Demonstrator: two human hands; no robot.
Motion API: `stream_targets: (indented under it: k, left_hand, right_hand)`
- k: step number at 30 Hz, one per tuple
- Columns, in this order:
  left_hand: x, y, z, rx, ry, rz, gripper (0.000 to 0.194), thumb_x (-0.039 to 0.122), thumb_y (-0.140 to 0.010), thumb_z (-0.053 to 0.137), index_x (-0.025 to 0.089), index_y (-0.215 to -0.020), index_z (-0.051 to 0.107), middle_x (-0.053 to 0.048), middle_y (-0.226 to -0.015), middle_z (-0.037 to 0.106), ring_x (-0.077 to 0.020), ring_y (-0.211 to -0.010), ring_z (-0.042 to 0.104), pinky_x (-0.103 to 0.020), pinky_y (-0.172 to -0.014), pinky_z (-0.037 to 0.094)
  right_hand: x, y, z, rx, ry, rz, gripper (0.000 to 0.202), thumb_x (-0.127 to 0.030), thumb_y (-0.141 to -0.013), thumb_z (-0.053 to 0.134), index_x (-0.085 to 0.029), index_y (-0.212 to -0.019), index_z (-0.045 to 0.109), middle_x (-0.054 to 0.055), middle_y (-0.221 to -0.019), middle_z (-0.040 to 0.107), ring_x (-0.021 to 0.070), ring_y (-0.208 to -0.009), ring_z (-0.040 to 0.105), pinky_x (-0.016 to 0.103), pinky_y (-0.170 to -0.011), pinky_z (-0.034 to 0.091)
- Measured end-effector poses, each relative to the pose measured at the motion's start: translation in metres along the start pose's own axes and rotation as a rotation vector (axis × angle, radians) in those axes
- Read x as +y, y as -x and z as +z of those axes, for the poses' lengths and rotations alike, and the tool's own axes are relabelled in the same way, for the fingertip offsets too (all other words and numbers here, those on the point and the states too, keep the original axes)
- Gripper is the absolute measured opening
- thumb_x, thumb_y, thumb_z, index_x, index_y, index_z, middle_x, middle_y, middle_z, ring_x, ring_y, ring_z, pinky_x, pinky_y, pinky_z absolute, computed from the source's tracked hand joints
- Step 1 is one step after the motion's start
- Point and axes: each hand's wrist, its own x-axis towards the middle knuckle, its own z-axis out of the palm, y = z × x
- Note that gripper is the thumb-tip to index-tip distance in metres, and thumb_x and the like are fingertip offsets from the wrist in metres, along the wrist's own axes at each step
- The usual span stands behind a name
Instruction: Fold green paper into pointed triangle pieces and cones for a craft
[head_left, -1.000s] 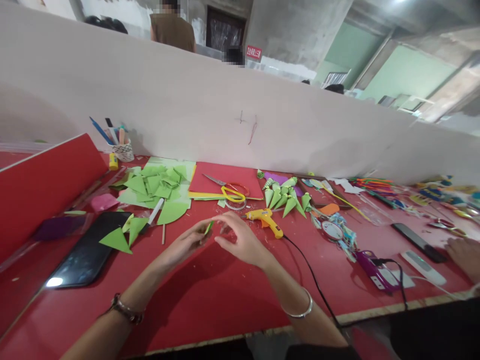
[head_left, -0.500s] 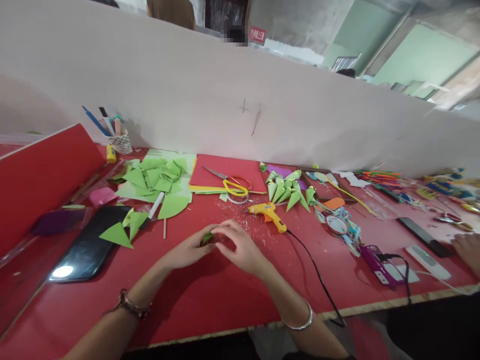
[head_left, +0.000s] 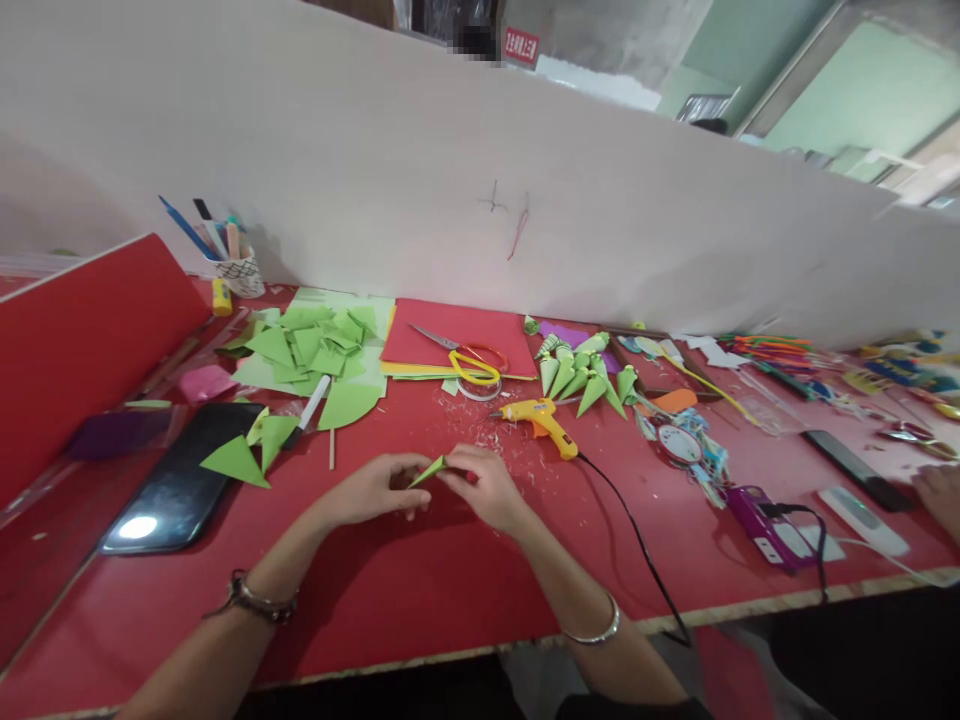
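Observation:
A small folded piece of green paper (head_left: 429,472) is held above the red table, with its narrow end pointing left. My right hand (head_left: 486,490) pinches its upper right end between thumb and fingers. My left hand (head_left: 371,490) is curved around the other end, thumb and fingers apart, with the paper's tip in the gap between them. A yellow glue gun (head_left: 541,420) lies just beyond my right hand, its black cord running to the table edge. Green paper cones (head_left: 577,375) are grouped behind it. A quarter-circle of green paper (head_left: 349,405) lies beyond my left hand.
Cut green pieces (head_left: 307,345) are piled at the back left. Scissors (head_left: 442,340) and a tape roll (head_left: 480,387) rest by red paper (head_left: 465,330). A phone (head_left: 180,490) lies left; a purple power strip (head_left: 765,530) and another person's hand (head_left: 937,495) are right.
My hands have moved apart slightly. The green paper, mostly hidden between my fingers before, now shows in my right hand's pinch. The left hand's fingers have loosened. The view has shifted slightly.

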Motion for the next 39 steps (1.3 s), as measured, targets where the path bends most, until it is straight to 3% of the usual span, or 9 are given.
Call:
stream_targets:
  k: [2, 5, 12, 16, 25, 28, 32, 39]
  left_hand:
    - [0.0, 0.002, -0.003, -0.064, 0.065, -0.077, 0.028, 0.041, -0.077, 0.051, 0.013, -0.08, 0.056, 0.001, -0.057, 0.061, -0.0097, -0.045, 0.054, -0.021, -0.048, 0.042]
    - [-0.001, 0.003, -0.004, -0.063, 0.089, -0.146, 0.033, 0.046, -0.075, 0.052, 0.015, -0.062, 0.049, 0.003, -0.047, 0.057, -0.0084, -0.037, 0.051, -0.019, -0.041, 0.038]
    - [-0.005, 0.002, 0.0, -0.041, -0.041, -0.199, 0.029, 0.042, -0.073, 0.054, 0.015, -0.065, 0.054, 0.004, -0.044, 0.055, -0.0081, -0.036, 0.049, -0.017, -0.037, 0.034]
    - [-0.006, 0.002, 0.0, -0.055, -0.039, -0.201, 0.027, 0.041, -0.074, 0.054, 0.015, -0.067, 0.056, 0.005, -0.043, 0.054, -0.0078, -0.036, 0.048, -0.016, -0.038, 0.034]
    - [-0.007, 0.001, -0.001, -0.089, -0.004, -0.22, 0.028, 0.043, -0.071, 0.056, 0.015, -0.069, 0.056, 0.006, -0.041, 0.052, -0.0074, -0.032, 0.045, -0.017, -0.036, 0.033]
    - [-0.009, 0.001, 0.0, -0.078, 0.002, -0.213, 0.028, 0.043, -0.07, 0.056, 0.016, -0.065, 0.053, 0.006, -0.04, 0.052, -0.0067, -0.03, 0.043, -0.017, -0.035, 0.032]
    - [-0.007, 0.003, 0.001, -0.039, -0.005, -0.213, 0.034, 0.046, -0.072, 0.054, 0.016, -0.056, 0.049, 0.005, -0.038, 0.051, -0.007, -0.03, 0.043, -0.016, -0.033, 0.029]
    - [-0.009, 0.009, 0.0, 0.021, 0.002, -0.22, 0.039, 0.052, -0.073, 0.049, 0.016, -0.057, 0.049, 0.003, -0.041, 0.054, -0.0089, -0.034, 0.049, -0.018, -0.038, 0.037]
  right_hand:
    - [0.001, 0.0, -0.002, 0.051, -0.049, 0.001, 0.021, -0.027, -0.085, 0.046, -0.017, -0.073, 0.059, -0.001, -0.066, 0.049, 0.0111, -0.064, 0.046, 0.022, -0.06, 0.036]
    - [0.004, 0.0, -0.004, 0.068, -0.091, 0.013, 0.02, -0.025, -0.084, 0.047, -0.016, -0.071, 0.058, -0.001, -0.065, 0.049, 0.0102, -0.063, 0.045, 0.021, -0.058, 0.035]
    - [0.012, 0.004, -0.001, -0.308, -0.095, 0.157, 0.021, -0.032, -0.077, 0.055, -0.015, -0.084, 0.064, -0.002, -0.06, 0.057, 0.0076, -0.051, 0.042, 0.019, -0.048, 0.03]
    - [0.011, 0.004, -0.001, -0.396, -0.204, 0.172, 0.023, -0.032, -0.078, 0.053, -0.015, -0.088, 0.064, 0.001, -0.067, 0.065, 0.0085, -0.054, 0.049, 0.018, -0.051, 0.035]
    - [0.013, 0.002, 0.001, -0.446, -0.133, 0.103, 0.022, -0.032, -0.079, 0.052, -0.016, -0.089, 0.064, 0.0, -0.067, 0.065, 0.0096, -0.057, 0.053, 0.018, -0.053, 0.037]
    - [0.014, 0.002, 0.004, -0.392, -0.178, 0.118, 0.022, -0.032, -0.08, 0.051, -0.015, -0.086, 0.064, 0.0, -0.066, 0.063, 0.0098, -0.059, 0.054, 0.018, -0.055, 0.038]
    - [0.016, 0.002, 0.005, -0.329, -0.309, 0.203, 0.03, -0.039, -0.081, 0.048, -0.013, -0.073, 0.061, -0.001, -0.057, 0.056, 0.0063, -0.047, 0.046, 0.017, -0.047, 0.036]
    - [0.017, 0.001, 0.004, -0.318, -0.383, 0.222, 0.04, -0.047, -0.081, 0.045, -0.013, -0.064, 0.057, 0.0, -0.058, 0.057, 0.0054, -0.044, 0.044, 0.017, -0.046, 0.036]
